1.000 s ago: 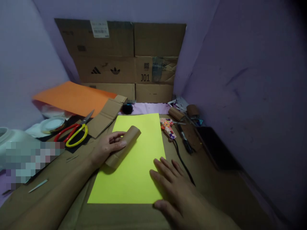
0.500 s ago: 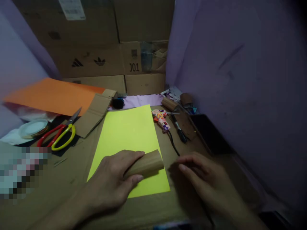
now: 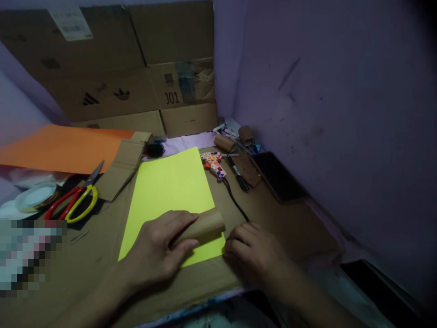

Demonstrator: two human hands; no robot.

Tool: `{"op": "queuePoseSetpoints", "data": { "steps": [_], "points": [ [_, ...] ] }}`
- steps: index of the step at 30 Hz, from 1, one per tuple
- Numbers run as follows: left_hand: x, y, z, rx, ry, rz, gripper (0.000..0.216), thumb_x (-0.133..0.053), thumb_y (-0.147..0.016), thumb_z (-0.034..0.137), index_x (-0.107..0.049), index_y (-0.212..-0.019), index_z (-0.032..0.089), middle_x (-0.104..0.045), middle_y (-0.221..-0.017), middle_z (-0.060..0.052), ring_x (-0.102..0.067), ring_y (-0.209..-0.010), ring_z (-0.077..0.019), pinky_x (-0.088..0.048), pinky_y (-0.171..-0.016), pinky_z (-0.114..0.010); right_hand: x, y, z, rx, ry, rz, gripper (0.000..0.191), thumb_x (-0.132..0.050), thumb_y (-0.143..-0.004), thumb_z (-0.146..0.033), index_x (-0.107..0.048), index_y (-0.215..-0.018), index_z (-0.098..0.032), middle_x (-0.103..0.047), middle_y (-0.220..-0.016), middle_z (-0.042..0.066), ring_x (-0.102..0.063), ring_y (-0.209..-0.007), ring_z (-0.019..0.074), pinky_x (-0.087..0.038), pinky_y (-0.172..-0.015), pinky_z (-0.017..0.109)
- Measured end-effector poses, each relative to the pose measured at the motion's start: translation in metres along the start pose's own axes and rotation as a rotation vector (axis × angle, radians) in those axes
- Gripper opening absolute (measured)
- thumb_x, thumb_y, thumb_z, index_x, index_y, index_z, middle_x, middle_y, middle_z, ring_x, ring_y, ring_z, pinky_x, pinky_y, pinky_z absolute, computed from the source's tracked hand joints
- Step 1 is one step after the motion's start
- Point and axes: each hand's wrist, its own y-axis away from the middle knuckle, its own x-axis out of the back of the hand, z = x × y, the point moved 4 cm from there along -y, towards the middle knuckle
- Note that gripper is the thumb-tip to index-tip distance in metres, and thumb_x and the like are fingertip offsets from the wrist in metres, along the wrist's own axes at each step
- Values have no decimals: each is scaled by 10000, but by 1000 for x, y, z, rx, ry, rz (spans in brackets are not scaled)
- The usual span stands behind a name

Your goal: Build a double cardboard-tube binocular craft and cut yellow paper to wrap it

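A yellow sheet of paper (image 3: 170, 187) lies flat on the cardboard-covered table (image 3: 293, 223). Across its near edge lies a brown cardboard tube (image 3: 205, 226). My left hand (image 3: 159, 250) rests over the tube, with fingers and thumb closed round its left part. My right hand (image 3: 254, 253) sits at the sheet's near right corner, just right of the tube's end; its fingers are curled down onto the paper's edge, and what they pinch is hidden.
Red and yellow scissors (image 3: 73, 202) lie at the left by a folded cardboard strip (image 3: 121, 171), an orange sheet (image 3: 61, 148) and a round lid (image 3: 32, 197). A patterned glue gun (image 3: 214, 164) with black cord, more tubes (image 3: 225, 143) and a dark phone (image 3: 278, 175) lie right. Cardboard boxes (image 3: 112, 68) stand behind.
My left hand carried the tube from the sheet's upper left down to its near edge. My right hand left the sheet, then came back curled at the near right corner. The view shifted right.
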Motion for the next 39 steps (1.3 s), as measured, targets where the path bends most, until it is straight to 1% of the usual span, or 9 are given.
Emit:
{"op": "queuePoseSetpoints", "data": {
  "steps": [4,8,13,18,23,26,29,35,39],
  "points": [
    [4,-4,-10,-4,-62,34,331,-570,-852,289,-547,-1172,204,-653,-1096,-70,-612,-980,-202,-499,-821,-308,-4,-13,2,-45,151,-10,120,-550,-821,-79,-601,-769,-175,-610,-737,38,-503,-652,172,-324,-592,291],
    [8,-7,-24,56,-76,67,319,-564,-855,318,-555,-1154,208,-654,-1095,-73,-605,-998,-217,-492,-849,-338,-6,-37,8,-143,139,-15,144,-495,-864,-90,-594,-810,-179,-601,-790,46,-523,-658,170,-310,-556,281],
    [11,-2,-27,110,-41,11,422,-586,-824,285,-497,-1231,215,-517,-1258,-99,-517,-1137,-242,-450,-951,-364,-3,-48,9,-187,-201,48,148,-433,-880,-89,-523,-814,-187,-562,-823,48,-537,-691,164,-396,-600,260],
    [13,15,-25,166,-77,-70,480,-527,-847,219,-410,-1311,259,-380,-1371,-103,-413,-1249,-266,-406,-1015,-425,2,-43,15,-156,-506,161,160,-405,-904,-131,-486,-789,-207,-556,-993,92,-558,-952,200,-446,-769,291],
    [13,26,-28,167,-71,-131,643,-540,-862,340,-241,-1425,261,-267,-1470,-134,-285,-1337,-320,-350,-1053,-512,-6,-49,21,-321,-700,100,204,-414,-914,-248,-479,-724,-210,-557,-686,1,-551,-646,153,-433,-597,245],
    [14,30,-29,178,-82,-169,873,-681,-752,397,-167,-1449,294,-149,-1524,-128,-176,-1376,-364,-294,-1070,-570,-12,-50,24,-473,-884,110,229,-465,-888,-356,-487,-718,-204,-561,-660,-9,-579,-645,156,-462,-605,248],
    [13,38,-32,227,-111,-157,899,-689,-746,275,-139,-1455,316,-94,-1542,-121,-138,-1390,-365,-287,-1068,-588,-17,-50,25,-566,-1024,124,279,-539,-836,-454,-500,-727,-200,-580,-681,-3,-614,-671,169,-502,-642,274],
    [7,50,-32,130,-189,37,620,-513,-864,202,-251,-1421,275,-403,-1404,-131,-402,-1263,-279,-403,-1004,-499,-19,-48,26,-581,-1022,127,363,-569,-795,-544,-517,-708,-196,-596,-655,7,-627,-651,179,-518,-623,287],
    [9,44,-25,111,-212,86,511,-471,-878,194,-348,-1373,234,-544,-1281,-116,-525,-1131,-252,-475,-914,-451,-20,-47,26,-594,-989,135,366,-572,-798,-547,-522,-708,-195,-617,-622,10,-624,-620,176,-505,-606,284]
  ]
}}
